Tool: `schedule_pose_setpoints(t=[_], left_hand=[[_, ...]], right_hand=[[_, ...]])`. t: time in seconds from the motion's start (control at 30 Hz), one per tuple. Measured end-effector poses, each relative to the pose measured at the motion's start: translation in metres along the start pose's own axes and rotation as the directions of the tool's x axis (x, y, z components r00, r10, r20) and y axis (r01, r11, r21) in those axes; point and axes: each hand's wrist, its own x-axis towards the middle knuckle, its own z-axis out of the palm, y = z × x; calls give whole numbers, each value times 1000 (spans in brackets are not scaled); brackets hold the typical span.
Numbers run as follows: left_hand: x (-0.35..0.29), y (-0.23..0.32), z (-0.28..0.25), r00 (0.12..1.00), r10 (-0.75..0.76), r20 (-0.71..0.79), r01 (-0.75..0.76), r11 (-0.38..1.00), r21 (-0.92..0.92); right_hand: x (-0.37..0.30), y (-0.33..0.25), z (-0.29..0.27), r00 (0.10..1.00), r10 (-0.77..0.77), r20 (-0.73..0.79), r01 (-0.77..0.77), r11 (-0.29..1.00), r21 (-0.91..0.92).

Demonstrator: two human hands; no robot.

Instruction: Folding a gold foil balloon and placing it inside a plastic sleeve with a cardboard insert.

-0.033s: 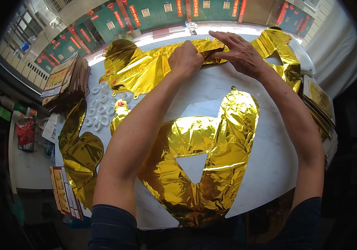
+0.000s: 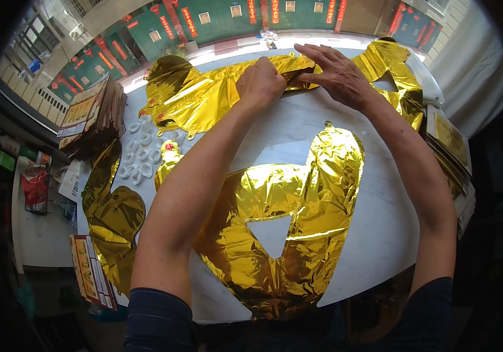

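Note:
At the far side of the table, my left hand (image 2: pixel 260 84) is closed in a fist on a flat gold foil balloon (image 2: pixel 204 102). My right hand (image 2: pixel 341 75) is just to its right, fingers stretched out and thumb apart, at the balloon's folded dark part. Whether its fingertips touch the foil I cannot tell. Between my forearms lies another gold foil balloon (image 2: pixel 328 193), letter-shaped, with a triangular hole and a small tab at its top. My left forearm covers part of it. A small gold foil end with a red mark (image 2: pixel 170 146) shows beside that forearm.
Several clear plastic rings (image 2: pixel 140 154) are scattered on the marbled white table (image 2: pixel 380 234). A stack of printed packages (image 2: pixel 90 114) stands at the left, above another gold foil piece (image 2: pixel 113 223). More foil (image 2: pixel 395 76) lies far right, near stacked flat packs (image 2: pixel 448 138) and a pale curtain (image 2: pixel 474 70).

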Motion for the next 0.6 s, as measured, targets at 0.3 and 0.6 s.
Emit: schedule_pose_setpoints(t=[0.3, 0.6], left_hand=[[-3, -7, -2, 971, 223, 87, -214, 972, -98], [-5, 10, -6, 974, 172, 148, -166, 985, -51]], right_hand=[[11, 14, 12, 961, 278, 14, -275, 941, 195], [22, 16, 14, 917, 374, 137, -397, 881, 256]])
